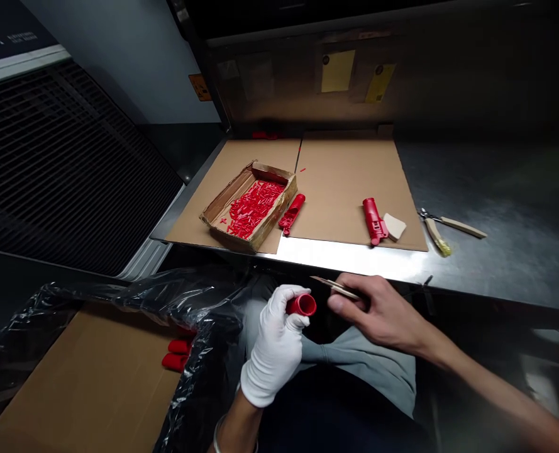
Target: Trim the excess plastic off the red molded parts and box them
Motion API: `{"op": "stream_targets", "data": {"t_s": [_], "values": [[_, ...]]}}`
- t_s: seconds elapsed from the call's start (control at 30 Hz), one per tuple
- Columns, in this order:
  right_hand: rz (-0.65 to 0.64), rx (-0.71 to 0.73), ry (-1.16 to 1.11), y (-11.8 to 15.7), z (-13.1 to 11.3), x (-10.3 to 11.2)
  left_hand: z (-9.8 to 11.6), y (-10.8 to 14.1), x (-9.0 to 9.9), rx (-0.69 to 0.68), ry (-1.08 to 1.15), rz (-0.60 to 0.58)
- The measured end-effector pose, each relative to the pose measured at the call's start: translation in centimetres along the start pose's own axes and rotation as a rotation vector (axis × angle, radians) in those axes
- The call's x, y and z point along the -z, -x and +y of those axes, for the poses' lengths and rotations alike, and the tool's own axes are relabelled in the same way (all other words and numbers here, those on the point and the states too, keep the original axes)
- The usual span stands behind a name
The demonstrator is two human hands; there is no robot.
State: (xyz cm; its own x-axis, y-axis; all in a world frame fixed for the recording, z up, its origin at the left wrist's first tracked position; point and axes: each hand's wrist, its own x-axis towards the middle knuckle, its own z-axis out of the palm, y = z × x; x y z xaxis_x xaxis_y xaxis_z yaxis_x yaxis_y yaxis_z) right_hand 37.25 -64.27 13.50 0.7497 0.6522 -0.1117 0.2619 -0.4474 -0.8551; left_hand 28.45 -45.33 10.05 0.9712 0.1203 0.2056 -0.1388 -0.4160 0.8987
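My left hand (pixel 276 346), in a white glove, is closed around a red tubular part (pixel 304 305), its round open end facing up toward me. To its right my bare right hand (pixel 378 311) grips a knife (pixel 338 287), whose blade points left above the red part without touching it. On the cardboard sheet (pixel 345 182) lie one red part (pixel 292 214) beside the box and another red part (pixel 373 221) farther right, next to a small whitish block (pixel 394 226).
A shallow cardboard box (pixel 227 201) holds many small red pieces (pixel 253 207). Pliers (pixel 449 226) rest on the metal table (pixel 487 264) at the right. At lower left, a plastic-lined container (pixel 204 340) holds cardboard and red parts (pixel 176 354).
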Motion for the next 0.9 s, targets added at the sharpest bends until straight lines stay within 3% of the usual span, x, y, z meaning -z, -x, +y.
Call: {"op": "stream_targets", "data": {"t_s": [0.13,0.27,0.3,0.37,0.47,0.53,0.63,0.7,0.9], "values": [[-0.028,0.102,-0.003,-0.4,-1.3,-0.4,0.4,-0.5,-0.4,-0.081,-0.101,-0.017],[-0.123,0.176,0.020,-0.2,-0.5,2.2,1.1,-2.9,-0.4,-0.201,-0.099,-0.264],[-0.082,0.162,0.010,-0.3,0.2,3.2,1.4,-4.1,-0.5,-0.187,-0.095,-0.329],[0.135,0.089,0.093,-0.9,1.6,5.2,1.8,-7.1,-1.2,-0.122,-0.149,-0.360],[0.490,-0.098,0.429,-2.9,3.5,7.8,2.1,-12.7,-3.2,-0.067,-0.359,-0.175],[0.562,-0.187,0.577,-4.6,4.0,8.9,1.9,-16.4,-4.9,-0.062,-0.586,-0.060],[0.545,-0.279,0.635,-7.2,4.0,9.9,1.2,-21.0,-7.0,-0.019,-0.914,-0.076],[0.499,-0.344,0.656,-8.8,4.0,10.4,0.6,-22.9,-7.8,0.011,-1.004,-0.119],[0.308,-0.442,0.601,-11.4,5.7,12.5,0.2,-24.3,-7.8,-0.001,-1.048,-0.159]]}}
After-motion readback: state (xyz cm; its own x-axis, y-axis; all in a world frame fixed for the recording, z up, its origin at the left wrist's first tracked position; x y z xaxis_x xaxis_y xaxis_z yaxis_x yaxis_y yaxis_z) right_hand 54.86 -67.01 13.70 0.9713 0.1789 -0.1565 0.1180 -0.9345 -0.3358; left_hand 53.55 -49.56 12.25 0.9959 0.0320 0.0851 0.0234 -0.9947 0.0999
